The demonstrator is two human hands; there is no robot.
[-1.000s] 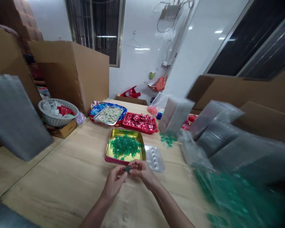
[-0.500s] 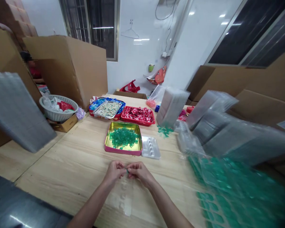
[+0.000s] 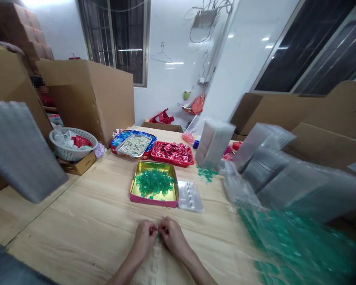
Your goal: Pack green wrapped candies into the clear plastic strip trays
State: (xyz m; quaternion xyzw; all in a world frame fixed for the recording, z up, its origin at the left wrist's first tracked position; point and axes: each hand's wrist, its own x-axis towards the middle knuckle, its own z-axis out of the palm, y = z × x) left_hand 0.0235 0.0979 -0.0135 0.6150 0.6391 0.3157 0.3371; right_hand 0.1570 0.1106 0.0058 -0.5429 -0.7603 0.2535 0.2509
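Observation:
My left hand (image 3: 145, 236) and my right hand (image 3: 170, 234) meet low in the middle, fingertips pinched together over a small green piece (image 3: 158, 236), mostly hidden between them. Which hand grips it cannot be made out. Below them a clear plastic tray (image 3: 154, 263) with a row of hollows lies on the wooden table (image 3: 86, 221). Beyond my hands stands a pink-rimmed, gold-lined tin (image 3: 154, 202) holding many green pieces (image 3: 154, 181). Another clear tray (image 3: 190, 196) rests against the tin's right side.
Behind the tin are a red basket (image 3: 178, 161) of red packets and a tin of blue packets (image 3: 121, 138) with a metal tray (image 3: 135, 145) on it. Stacked clear trays (image 3: 215, 142) stand right, filled green trays (image 3: 296, 241) lower right. A white basket (image 3: 72, 153) sits left.
The view has tilted up, so the table items sit lower in the picture. My hands remain together, with fingers more curled and the green piece less exposed.

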